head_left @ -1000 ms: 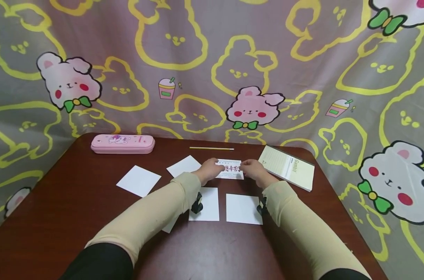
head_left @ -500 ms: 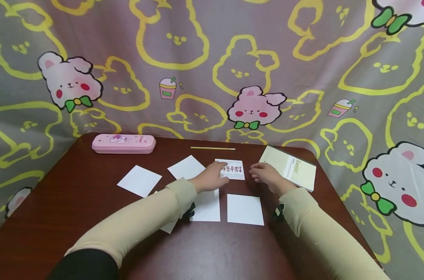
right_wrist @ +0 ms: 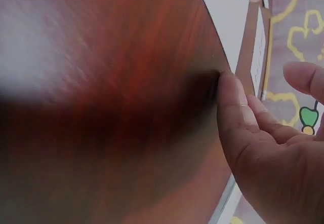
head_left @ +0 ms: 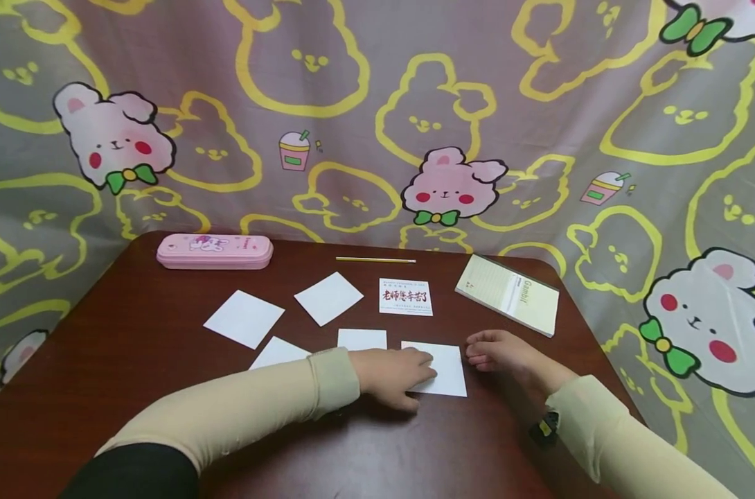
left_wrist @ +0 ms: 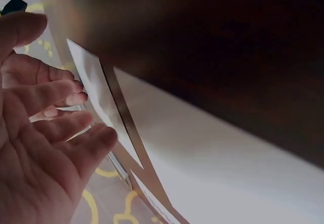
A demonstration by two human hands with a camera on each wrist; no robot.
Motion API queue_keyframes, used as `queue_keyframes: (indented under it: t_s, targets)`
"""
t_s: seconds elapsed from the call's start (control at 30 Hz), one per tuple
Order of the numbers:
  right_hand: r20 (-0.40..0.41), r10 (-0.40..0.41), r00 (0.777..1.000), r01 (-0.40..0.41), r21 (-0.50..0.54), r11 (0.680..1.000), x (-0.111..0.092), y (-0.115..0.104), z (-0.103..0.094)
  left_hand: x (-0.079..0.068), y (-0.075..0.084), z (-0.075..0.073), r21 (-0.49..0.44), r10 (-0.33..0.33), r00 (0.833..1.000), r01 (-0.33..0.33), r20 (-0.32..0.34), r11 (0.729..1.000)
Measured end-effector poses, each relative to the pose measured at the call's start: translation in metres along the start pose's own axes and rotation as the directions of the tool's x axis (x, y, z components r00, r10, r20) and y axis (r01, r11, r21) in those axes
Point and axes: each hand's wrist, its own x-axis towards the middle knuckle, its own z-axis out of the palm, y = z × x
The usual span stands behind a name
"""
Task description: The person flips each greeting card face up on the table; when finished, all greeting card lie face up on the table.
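Observation:
My left hand [head_left: 395, 378] reaches across the front of the table, its fingers over the left part of a blank white square card [head_left: 447, 371]. In the left wrist view the fingers of that hand [left_wrist: 50, 117] are relaxed and hold nothing. Just off the card's right edge, my right hand [head_left: 499, 352] is low over the table with fingers loosely bent. The right wrist view shows the fingertips of this hand [right_wrist: 268, 133] near the card's corner, nothing between them. A printed card [head_left: 405, 297] with red characters lies behind, face up. Another white card [head_left: 361, 338] is partly hidden by my left hand.
More blank white cards [head_left: 244, 319], [head_left: 329, 298] lie to the left, one [head_left: 278, 351] partly under my left sleeve. A pink pencil case [head_left: 215, 252] stands at the back left, a pencil [head_left: 375, 260] at the back middle, and a notepad [head_left: 508, 294] at the right. Patterned cloth hangs behind.
Both hands have left the printed card, which now lies flat and uncovered. My left hand has moved right and toward me to the front white card; my right hand has come nearer beside it.

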Motion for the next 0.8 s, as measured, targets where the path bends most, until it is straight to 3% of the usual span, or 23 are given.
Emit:
queue_keyframes:
  t_s: [0.2,0.3,0.57,0.8]
  targets:
    - [0.133,-0.017,0.991,-0.006,0.175,0.985,-0.016,0.002,0.003,0.000,0.007,-0.003,0.004,-0.021,0.999,0.021,0.038,1.000]
    - [0.151,-0.031,0.988,-0.002,0.218,0.976,-0.021,0.001,0.004,0.001,0.010,-0.005,-0.010,-0.039,0.998,0.039,0.046,0.999]
    - [0.095,0.008,0.995,-0.035,0.280,0.959,-0.021,0.004,0.008,0.002,0.012,-0.006,-0.031,-0.062,0.997,0.063,0.049,0.998]
    - [0.049,0.048,0.998,-0.061,0.287,0.956,-0.016,0.008,0.010,0.003,0.009,0.000,-0.074,-0.064,0.998,0.063,-0.006,0.995]
